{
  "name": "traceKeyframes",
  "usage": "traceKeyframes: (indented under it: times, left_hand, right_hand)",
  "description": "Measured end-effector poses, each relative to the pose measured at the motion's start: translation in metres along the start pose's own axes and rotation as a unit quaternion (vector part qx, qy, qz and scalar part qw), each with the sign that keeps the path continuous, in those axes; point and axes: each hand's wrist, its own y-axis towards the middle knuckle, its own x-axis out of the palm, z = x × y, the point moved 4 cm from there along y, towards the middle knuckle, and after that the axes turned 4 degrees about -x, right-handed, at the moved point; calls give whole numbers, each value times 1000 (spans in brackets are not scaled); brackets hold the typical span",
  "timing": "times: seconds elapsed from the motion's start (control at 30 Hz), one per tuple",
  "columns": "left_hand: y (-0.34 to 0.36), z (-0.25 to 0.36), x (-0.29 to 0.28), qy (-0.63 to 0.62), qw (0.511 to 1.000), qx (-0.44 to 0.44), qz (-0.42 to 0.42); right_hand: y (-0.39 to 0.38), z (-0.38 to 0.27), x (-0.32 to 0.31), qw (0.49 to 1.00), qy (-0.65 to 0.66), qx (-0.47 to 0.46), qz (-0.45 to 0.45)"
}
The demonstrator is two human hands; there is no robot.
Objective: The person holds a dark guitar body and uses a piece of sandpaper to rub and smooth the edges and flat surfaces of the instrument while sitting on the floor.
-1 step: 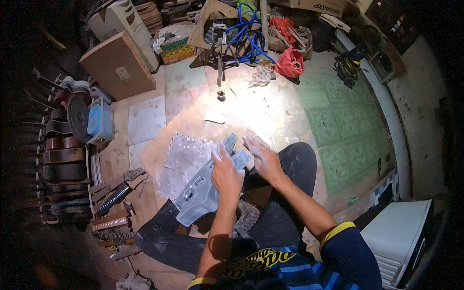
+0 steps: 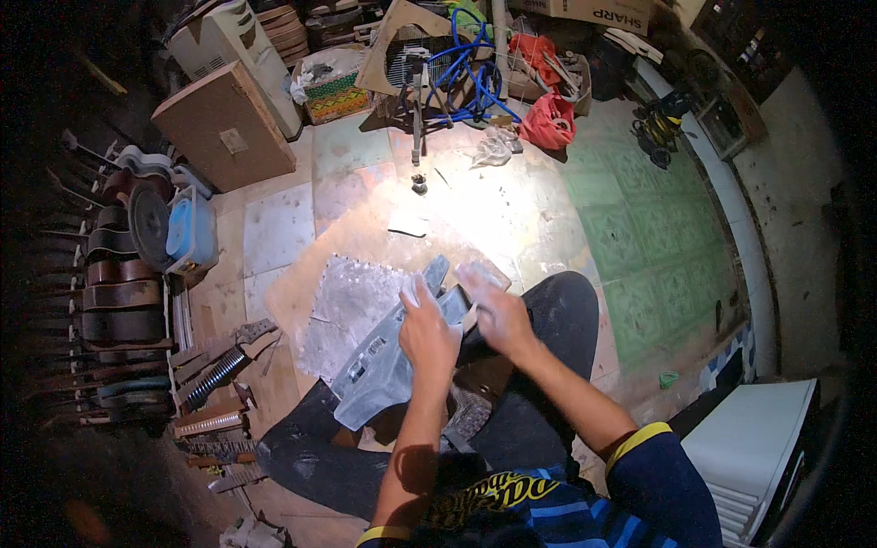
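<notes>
Left hand (image 2: 427, 327) is clamped on a grey guitar body (image 2: 382, 385) slanting over the crossed legs (image 2: 559, 320). Right hand (image 2: 498, 315) is blurry next to its far end, pale scrap (image 2: 470, 319) underneath, can't tell if it's gripped. Farther out: grey sheet (image 2: 350, 301) on the floor (image 2: 281, 219), guitars (image 2: 121, 294) way left.

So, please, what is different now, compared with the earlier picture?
The right hand has shifted slightly downward in the picture, and its fingers are now blurred. A pale edge shows beside it; I cannot tell what it is. No clear taking hold or letting go is visible. The left hand still holds the grey board, and the silvery sheet lies as before.
</notes>
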Motion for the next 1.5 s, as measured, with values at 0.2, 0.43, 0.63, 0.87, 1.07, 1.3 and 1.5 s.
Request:
traceKeyframes:
  times: [0.2, 0.43, 0.63, 0.87, 1.07, 1.3, 1.5]
  left_hand:
    - [5, 3, -3, 8, 1000, 26, 0]
    - [40, -7, -15, 30, 997, 68, 35]
    - [57, -17, -35, 47, 998, 39, 16]
    - [45, -66, -100, -257, 960, 11, 107]
    - [30, -87, -98, -382, 911, 109, 108]
    - [4, -86, -115, -131, 918, 104, 360]
    - [4, -129, -110, -309, 892, 40, 329]
  right_hand:
    - [10, 74, 7, 990, 34, 136, -27]
    - [2, 67, 20, 963, 210, 157, 65]
    - [6, 79, 24, 934, 272, 185, 142]
    - [8, 56, 3, 867, 406, 227, 181]
    - [4, 64, 8, 898, 353, 197, 172]
    - [-2, 71, 14, 900, 338, 248, 122]
    - [0, 67, 19, 904, 339, 235, 111]
